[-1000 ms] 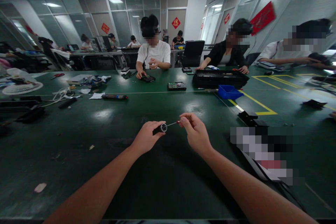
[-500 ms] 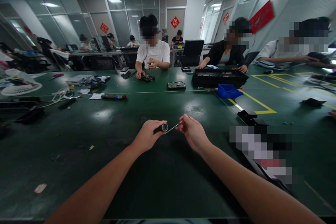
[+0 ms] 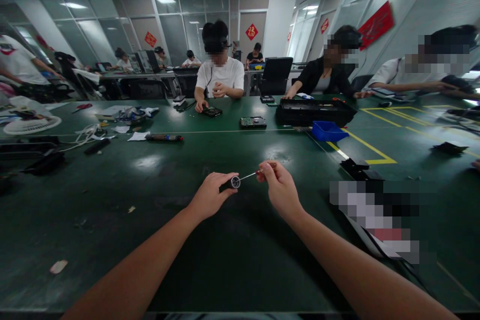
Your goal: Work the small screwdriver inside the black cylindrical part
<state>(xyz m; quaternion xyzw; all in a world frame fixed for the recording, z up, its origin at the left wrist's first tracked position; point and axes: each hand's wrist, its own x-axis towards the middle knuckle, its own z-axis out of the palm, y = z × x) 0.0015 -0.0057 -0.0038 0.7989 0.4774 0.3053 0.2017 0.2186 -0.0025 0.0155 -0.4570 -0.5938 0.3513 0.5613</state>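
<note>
My left hand (image 3: 210,195) is closed around a dark cylinder (image 3: 235,182) with a silver ring at its open end, which faces right. In my right hand (image 3: 282,191) is a thin screwdriver (image 3: 247,176), gripped by its reddish handle between thumb and fingers. Its metal shaft slants down and left, and the tip reaches the ringed opening; how deep it goes I cannot tell. Both hands hover over the green table (image 3: 240,265). Most of the cylinder is hidden by my left fingers.
Farther off lie a dark pen-shaped tool (image 3: 165,138), a circuit-board drive (image 3: 253,122), a blue bin (image 3: 329,131) and a long black housing (image 3: 315,111). Black parts (image 3: 360,169) sit to the right. Across the table a person (image 3: 220,77) in white handles another drive (image 3: 212,112).
The screwdriver tip has moved from just below the cylinder's rim up into its opening. My right hand has shifted slightly right and turned. Far left, a standing person has come into view.
</note>
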